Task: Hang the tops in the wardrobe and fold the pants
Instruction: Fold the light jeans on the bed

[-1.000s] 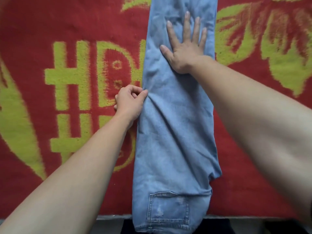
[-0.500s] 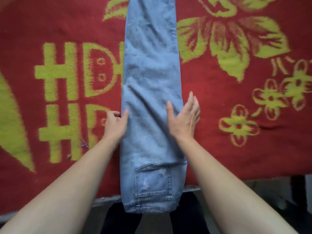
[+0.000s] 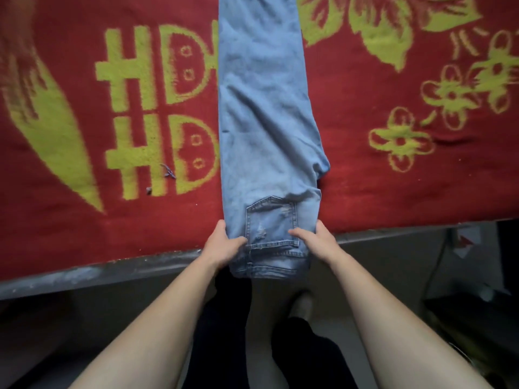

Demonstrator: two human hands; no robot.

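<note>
Gripping our folded jeans [image 3: 266,122] by both sides, left hand [image 3: 224,244] at 7 o'clock, right hand [image 3: 317,242] at 5, waistband overhanging the near edge of the red blanket [image 3: 393,192], blanket wide either side.

The single head camera looks steeply down, close over the bed edge [image 3: 112,272] and floor.

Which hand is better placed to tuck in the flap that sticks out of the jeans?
Probably the right hand: it grips the jeans at the waist, on the same side as the flap. The left hand would have to reach across the denim.
</note>
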